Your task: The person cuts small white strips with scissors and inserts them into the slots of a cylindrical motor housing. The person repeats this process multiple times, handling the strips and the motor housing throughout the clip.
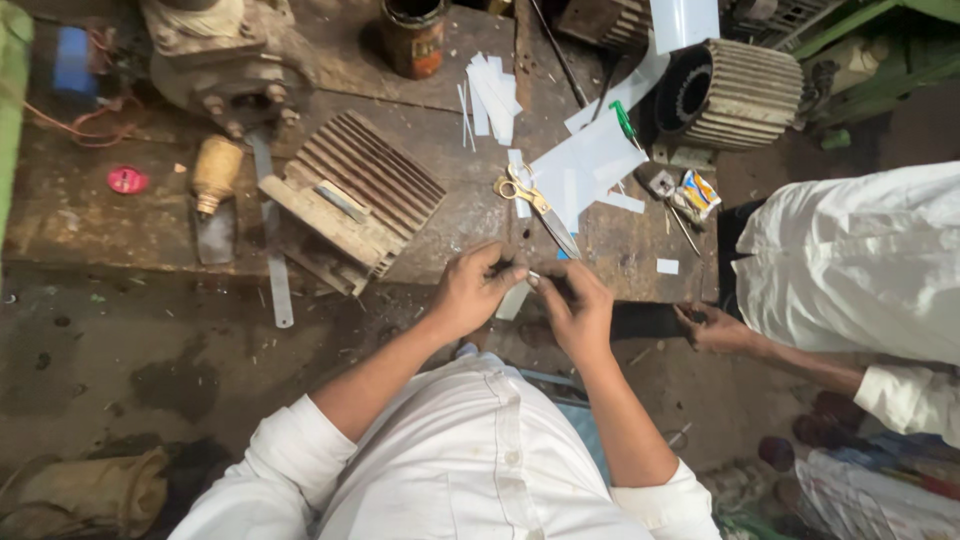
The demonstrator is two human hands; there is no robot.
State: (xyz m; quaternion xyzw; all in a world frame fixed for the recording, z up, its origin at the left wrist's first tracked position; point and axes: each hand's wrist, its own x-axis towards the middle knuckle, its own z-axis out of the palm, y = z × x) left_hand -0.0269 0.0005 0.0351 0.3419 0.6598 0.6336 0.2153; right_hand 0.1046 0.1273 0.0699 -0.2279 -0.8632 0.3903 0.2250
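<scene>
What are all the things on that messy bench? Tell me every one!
scissors: one, yellow handles, bench middle, above the hands
paper strips: a small heap, white, top middle
paper sheets: several, white, right of the scissors
finned metal block: one, grey-brown, left of the scissors
round finned casing: one, grey, top right
tin can: one, rusty, top middle
screwdriver: one, green handle, beside the casing
red cap: one, far left
other person's hand: one, on the bench edge, right
left hand: one, pinching a small paper strip
right hand: one, fingers meeting the left
</scene>
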